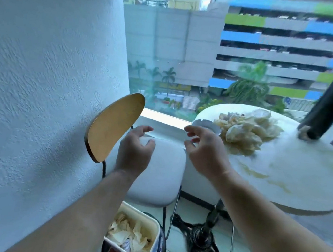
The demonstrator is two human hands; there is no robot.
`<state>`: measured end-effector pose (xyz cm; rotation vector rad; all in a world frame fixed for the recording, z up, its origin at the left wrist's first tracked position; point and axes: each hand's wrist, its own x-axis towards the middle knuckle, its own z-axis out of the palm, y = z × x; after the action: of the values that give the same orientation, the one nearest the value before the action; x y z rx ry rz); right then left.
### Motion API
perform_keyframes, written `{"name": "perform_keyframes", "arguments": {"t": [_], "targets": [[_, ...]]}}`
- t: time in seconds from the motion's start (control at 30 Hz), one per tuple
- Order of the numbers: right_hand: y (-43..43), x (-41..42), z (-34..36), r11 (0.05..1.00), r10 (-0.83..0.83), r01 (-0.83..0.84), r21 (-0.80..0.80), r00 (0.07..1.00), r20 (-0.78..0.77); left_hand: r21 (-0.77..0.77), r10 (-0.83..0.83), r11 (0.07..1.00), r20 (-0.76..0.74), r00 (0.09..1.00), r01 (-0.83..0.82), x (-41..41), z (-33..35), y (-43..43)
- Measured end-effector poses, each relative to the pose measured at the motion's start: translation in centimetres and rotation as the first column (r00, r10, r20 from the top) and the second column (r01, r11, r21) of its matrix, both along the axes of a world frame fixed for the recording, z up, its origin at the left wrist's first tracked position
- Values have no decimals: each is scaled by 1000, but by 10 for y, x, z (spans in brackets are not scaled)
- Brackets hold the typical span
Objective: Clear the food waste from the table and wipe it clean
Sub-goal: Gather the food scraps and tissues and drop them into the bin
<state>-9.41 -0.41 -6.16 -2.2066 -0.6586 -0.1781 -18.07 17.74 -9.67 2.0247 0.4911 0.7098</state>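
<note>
Hovering beside scraps (246,129) on the worktop (298,179).
They lie just right of the right hand (204,149), left hand (135,149) farther off; all fingers loosely curled, empty.

Table (291,174): standing at my 2 o'clock, right of the chair (157,165).
Food waste (248,127): lying on the table's far side, at my 1 o'clock.
Chair: sitting at 12 o'clock, between wall (44,73) and table.
Bin (143,213): standing on the floor at 6 o'clock, before the chair.
</note>
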Motion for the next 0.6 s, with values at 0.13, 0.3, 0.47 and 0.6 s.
{"name": "perform_keyframes", "arguments": {"t": [0.13, 0.3, 0.47, 0.6], "targets": [[-49, 27, 23, 995, -93, 91, 26, 994, 58, 6, -78, 997, 71, 994, 78, 48, 27, -34], [-117, 70, 39, 982, -187, 184, 43, 977, 103, -2, -156, 988, 108, 982, 157, 111, 46, -91], [-175, 117, 47, 970, -243, 239, 52, 962, 126, 41, -225, 974, 129, 966, 221, 172, 55, -145], [-211, 151, 47, 969, -248, 245, 39, 959, 139, 29, -244, 970, 158, 957, 242, 215, 57, -182]]}}
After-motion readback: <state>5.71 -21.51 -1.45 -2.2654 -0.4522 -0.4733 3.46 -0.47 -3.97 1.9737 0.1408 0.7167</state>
